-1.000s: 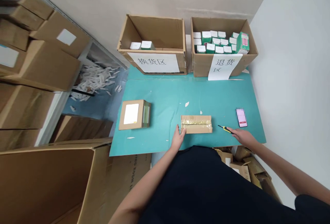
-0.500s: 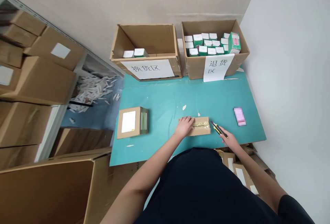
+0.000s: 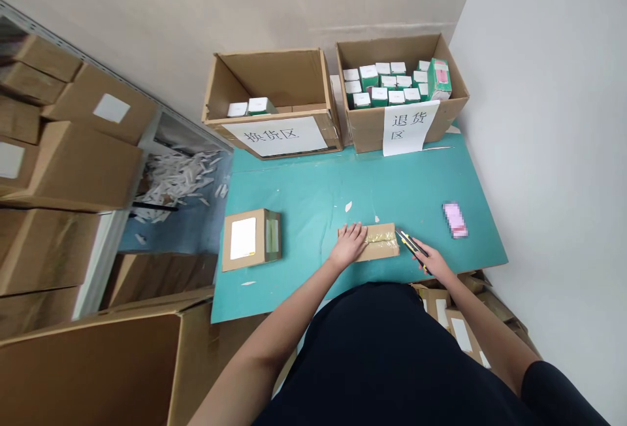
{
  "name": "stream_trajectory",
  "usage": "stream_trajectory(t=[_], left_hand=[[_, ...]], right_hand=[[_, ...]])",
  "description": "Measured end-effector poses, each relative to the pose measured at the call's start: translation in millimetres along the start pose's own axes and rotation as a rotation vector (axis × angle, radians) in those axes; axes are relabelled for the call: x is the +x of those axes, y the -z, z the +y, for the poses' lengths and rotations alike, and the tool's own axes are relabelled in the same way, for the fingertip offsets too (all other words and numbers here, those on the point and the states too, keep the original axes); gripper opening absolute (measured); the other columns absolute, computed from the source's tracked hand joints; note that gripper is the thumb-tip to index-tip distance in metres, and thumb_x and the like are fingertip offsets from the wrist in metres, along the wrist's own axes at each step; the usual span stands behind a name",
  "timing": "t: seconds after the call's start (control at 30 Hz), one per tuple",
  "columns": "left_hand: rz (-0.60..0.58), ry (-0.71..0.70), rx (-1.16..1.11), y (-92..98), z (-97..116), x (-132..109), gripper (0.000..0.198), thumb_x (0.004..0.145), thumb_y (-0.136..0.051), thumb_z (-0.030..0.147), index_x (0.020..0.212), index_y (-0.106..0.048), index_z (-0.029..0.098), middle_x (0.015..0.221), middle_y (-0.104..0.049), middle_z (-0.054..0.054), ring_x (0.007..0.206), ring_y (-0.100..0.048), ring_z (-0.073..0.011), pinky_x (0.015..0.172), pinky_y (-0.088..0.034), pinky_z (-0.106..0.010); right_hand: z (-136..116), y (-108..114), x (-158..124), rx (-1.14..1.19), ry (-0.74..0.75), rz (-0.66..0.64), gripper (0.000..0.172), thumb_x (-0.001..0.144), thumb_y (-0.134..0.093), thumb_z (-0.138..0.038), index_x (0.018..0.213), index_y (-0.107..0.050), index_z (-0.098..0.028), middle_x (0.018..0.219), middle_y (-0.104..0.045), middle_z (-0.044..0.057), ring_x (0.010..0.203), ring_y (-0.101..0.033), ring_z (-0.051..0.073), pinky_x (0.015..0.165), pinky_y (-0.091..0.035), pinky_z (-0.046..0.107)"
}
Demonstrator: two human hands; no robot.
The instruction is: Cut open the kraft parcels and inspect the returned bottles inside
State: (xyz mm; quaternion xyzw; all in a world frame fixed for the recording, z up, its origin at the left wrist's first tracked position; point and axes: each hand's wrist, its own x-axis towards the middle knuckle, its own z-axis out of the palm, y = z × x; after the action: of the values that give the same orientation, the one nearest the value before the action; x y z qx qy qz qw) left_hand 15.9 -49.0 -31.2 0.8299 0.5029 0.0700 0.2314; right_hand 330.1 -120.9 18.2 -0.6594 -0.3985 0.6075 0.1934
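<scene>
Seeing our left hand (image 3: 349,246) flat and open on the taped cardboard parcel (image 3: 381,243), which sits near the front edge of the teal mat (image 3: 304,230); right hand (image 3: 434,261) closed around a yellow-black utility knife (image 3: 410,248), tip apparently just beside the parcel's right end

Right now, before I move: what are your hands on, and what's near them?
Left hand flat on taped cardboard parcel. Right hand gripping yellow-black utility knife, tip at parcel's edge. Blurred phone further right on teal mat.
</scene>
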Motion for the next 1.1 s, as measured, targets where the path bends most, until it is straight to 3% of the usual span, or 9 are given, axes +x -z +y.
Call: stream_trajectory(t=[0.2,0.57,0.87,1.1], left_hand=[[0.063,-0.106,0.231,-2.7,-4,-2,0.046,0.101,-0.045,0.037,0.143,-0.053,0.019,0.146,-0.055,-0.018,0.135,-0.049,-0.0335,0.117,-0.03,-0.055],[0.093,-0.088,0.252,-11.1,-5,-3,0.046,0.102,-0.042,0.036,0.142,-0.055,0.019,0.144,-0.056,-0.018,0.135,-0.049,-0.0337,0.115,-0.03,-0.054],[0.099,-0.098,0.246,-12.2,-6,-3,0.045,0.102,-0.041,0.033,0.141,-0.055,0.017,0.145,-0.056,-0.019,0.135,-0.049,-0.0341,0.114,-0.031,-0.055],[0.107,-0.114,0.231,-11.9,-9,-4,0.046,0.102,-0.043,0.033,0.145,-0.052,0.02,0.145,-0.056,-0.018,0.136,-0.049,-0.0329,0.116,-0.03,-0.055]], right_hand=[[10,1,3,0.078,0.029,-0.014,0.075,0.085,-0.062,-0.049,0.153,-0.045,-0.024,0.085,-0.068,0.001,0.053,-0.055,0.01,0.039,-0.043,0.02],[21,4,10,0.064,0.032,-0.051,0.073,0.086,-0.06,-0.047,0.154,-0.044,-0.024,0.079,-0.064,0.0,0.049,-0.052,0.009,0.037,-0.04,0.019],[40,-4,-12,0.111,-0.048,-0.045,0.077,0.085,-0.062,-0.052,0.154,-0.042,-0.027,0.08,-0.066,-0.001,0.048,-0.052,0.01,0.038,-0.038,0.019],[16,8,-4,0.094,0.03,-0.025,0.07,0.088,-0.059,-0.046,0.153,-0.044,-0.025,0.084,-0.066,0.001,0.053,-0.054,0.01,0.04,-0.043,0.02]])
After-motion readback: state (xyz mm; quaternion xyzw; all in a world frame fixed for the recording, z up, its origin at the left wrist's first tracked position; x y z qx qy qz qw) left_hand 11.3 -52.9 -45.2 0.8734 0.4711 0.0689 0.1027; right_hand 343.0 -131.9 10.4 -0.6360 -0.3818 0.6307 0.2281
